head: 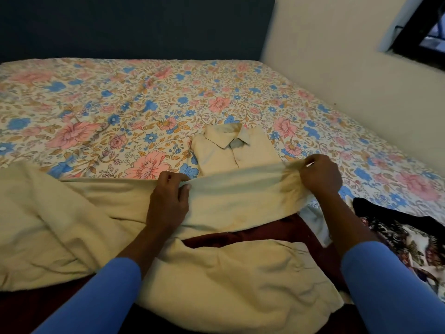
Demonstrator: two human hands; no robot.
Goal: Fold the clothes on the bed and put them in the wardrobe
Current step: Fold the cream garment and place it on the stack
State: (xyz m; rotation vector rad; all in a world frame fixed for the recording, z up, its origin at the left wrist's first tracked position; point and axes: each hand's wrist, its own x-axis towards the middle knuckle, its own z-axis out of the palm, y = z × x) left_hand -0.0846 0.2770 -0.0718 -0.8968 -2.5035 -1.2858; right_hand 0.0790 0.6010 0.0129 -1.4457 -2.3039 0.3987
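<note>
Reaching in from the bottom edge, two blue sleeves [108, 297] lead to two bare hands, both closed on fabric. Nearest, below the grip, cream cloth lies in loose, creased heaps that run off toward the left. Whether it is all one piece with what the hands hold cannot be told. One maroon cloth [265, 231] shows through a gap just under the grip, mostly covered. To the right of the grip, past the right forearm, lies one dark patterned cloth [409, 239], cut off by the frame edge and too crumpled to say what it is.

The left hand [168, 201] curls its fingers over the upper edge of the cream garment [240, 189], thumb against it. The right hand [320, 174] pinches the same edge, bunching it into gathers. The band between them is pulled fairly taut, pale cream with a yellower patch near the right hand.

Just beyond the grip one folded shirt [236, 150] lies flat on the bed [120, 104], cream, collar up, its lower part hidden behind the stretched band. The floral sheet runs on to a dark headboard [132, 25]; a pale wall [337, 68] and part of a window [423, 27] stand far right.
</note>
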